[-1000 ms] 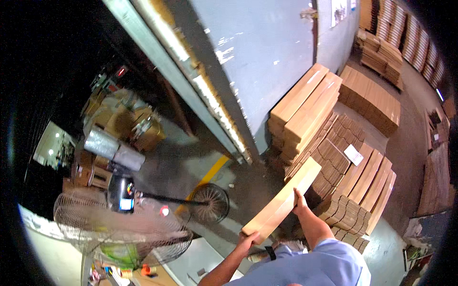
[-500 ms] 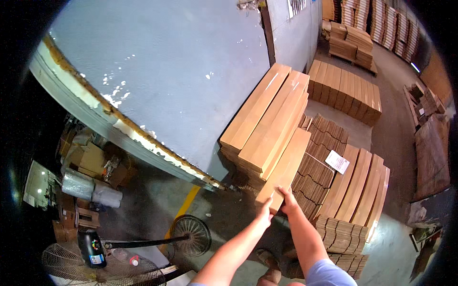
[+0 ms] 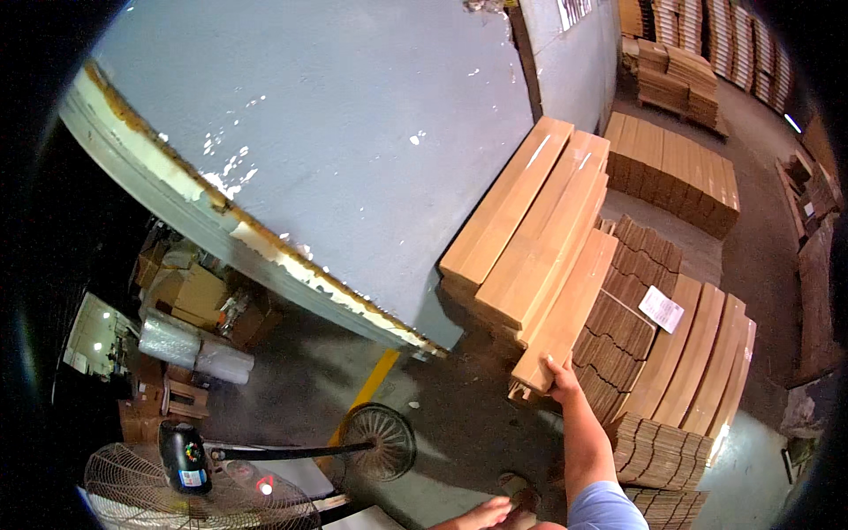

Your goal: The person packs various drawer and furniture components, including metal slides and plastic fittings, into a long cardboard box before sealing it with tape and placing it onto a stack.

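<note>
My right hand (image 3: 564,378) grips the near end of a long, narrow cardboard box (image 3: 570,305), its thumb on top; the other fingers are partly hidden at the side. The box lies slanted beside a stack of similar long boxes (image 3: 521,221), against its right side. My left hand (image 3: 484,514) is low at the bottom edge, away from the boxes, fingers loosely apart with nothing visible in them. To the right of the held box are piled bundles of flattened cardboard (image 3: 609,340), with a white paper sheet (image 3: 661,309) on top.
More long boxes (image 3: 698,353) top a cardboard stack on the right, and another row (image 3: 671,172) stands behind. A grey wall panel (image 3: 336,159) with peeling paint fills the upper left. At lower left are a caged fan (image 3: 203,486), a round slotted base (image 3: 380,442) and plastic-wrapped rolls (image 3: 194,346).
My left hand has let go of the box's near end and dropped to the bottom edge. My right hand still grips the box. The view has shifted, moving the scene rightward.
</note>
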Demonstrator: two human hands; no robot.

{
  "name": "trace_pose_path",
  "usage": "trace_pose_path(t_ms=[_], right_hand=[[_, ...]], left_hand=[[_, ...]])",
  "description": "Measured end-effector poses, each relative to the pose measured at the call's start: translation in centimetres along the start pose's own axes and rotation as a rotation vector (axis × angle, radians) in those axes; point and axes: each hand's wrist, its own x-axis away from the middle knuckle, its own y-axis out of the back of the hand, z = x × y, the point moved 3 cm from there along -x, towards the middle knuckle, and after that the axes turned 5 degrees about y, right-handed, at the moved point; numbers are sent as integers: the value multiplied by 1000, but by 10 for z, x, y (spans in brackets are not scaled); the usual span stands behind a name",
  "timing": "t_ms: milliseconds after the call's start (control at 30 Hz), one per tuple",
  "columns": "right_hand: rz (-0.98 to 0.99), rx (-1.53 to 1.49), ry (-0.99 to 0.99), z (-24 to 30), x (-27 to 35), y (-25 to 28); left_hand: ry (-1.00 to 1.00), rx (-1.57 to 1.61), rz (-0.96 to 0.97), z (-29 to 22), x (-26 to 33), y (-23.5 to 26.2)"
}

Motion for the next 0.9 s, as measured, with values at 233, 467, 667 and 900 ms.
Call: trace_pose_path(t_ms=[233, 467, 667, 900], right_hand=[[-70, 30, 319, -25, -7, 10], [-85, 120, 374, -27, -15, 18], [-121, 251, 392, 1, -53, 45], [-59, 114, 261, -15, -49, 34]], left_hand=[[13, 176, -414, 91, 46, 85], [81, 248, -506, 153, 75, 94], [131, 207, -487, 177, 79, 87], [74, 116, -429, 192, 101, 80]])
